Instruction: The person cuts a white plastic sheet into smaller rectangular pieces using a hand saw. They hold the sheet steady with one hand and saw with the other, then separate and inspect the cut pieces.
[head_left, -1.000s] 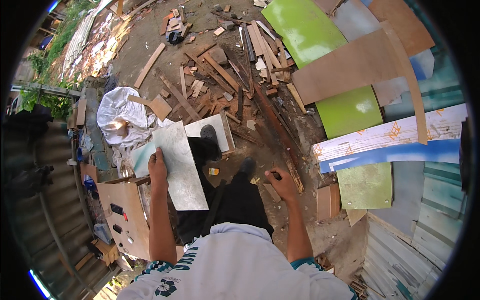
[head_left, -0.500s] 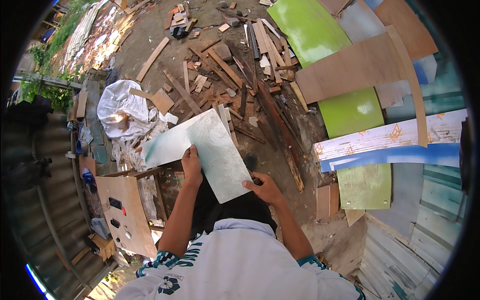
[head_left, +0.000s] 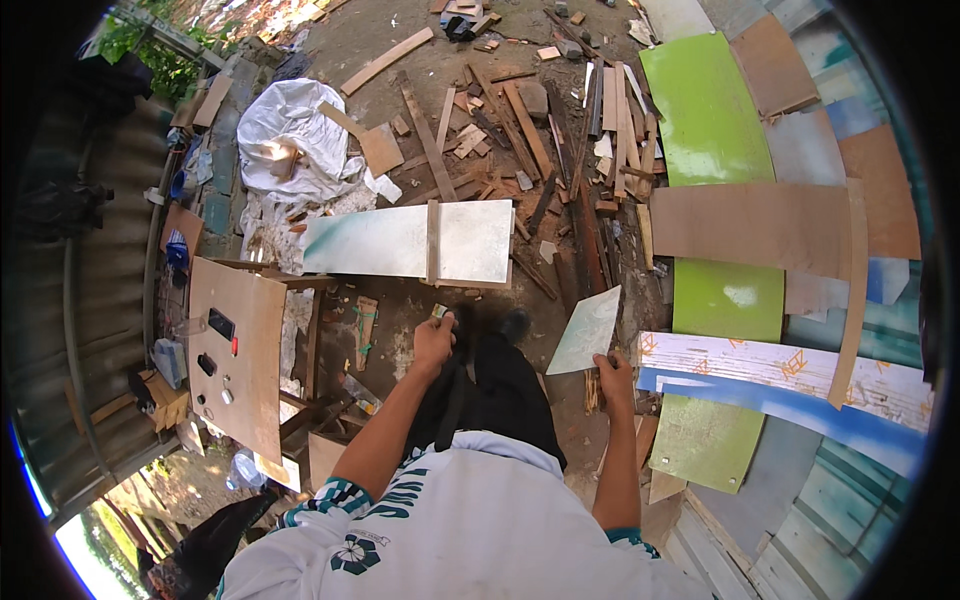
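Observation:
My right hand [head_left: 616, 380] is closed on the lower corner of a pale grey-green sheet [head_left: 588, 332], held out to the right and tilted. In my left hand [head_left: 433, 343], the fingers are closed round a small pale piece [head_left: 439, 312]; its kind is too small to make out. Ahead of my hands lies a long whitish panel [head_left: 365, 242] with a green tint at its left end. Across that panel rests a narrow wooden strip [head_left: 433, 240].
On the left stands a plywood-topped table [head_left: 240, 340] with a phone [head_left: 221, 322] and small items. Scrap wood [head_left: 525, 125] litters the ground ahead, beside a white sack [head_left: 295, 140]. To the right, green boards [head_left: 710, 110] and a brown board [head_left: 750, 225] lie overlapping.
The sheet, earlier between both hands over the long panel, is now in my right hand alone, farther right. My left hand has let go of it. The view has shifted, uncovering the wooden strip.

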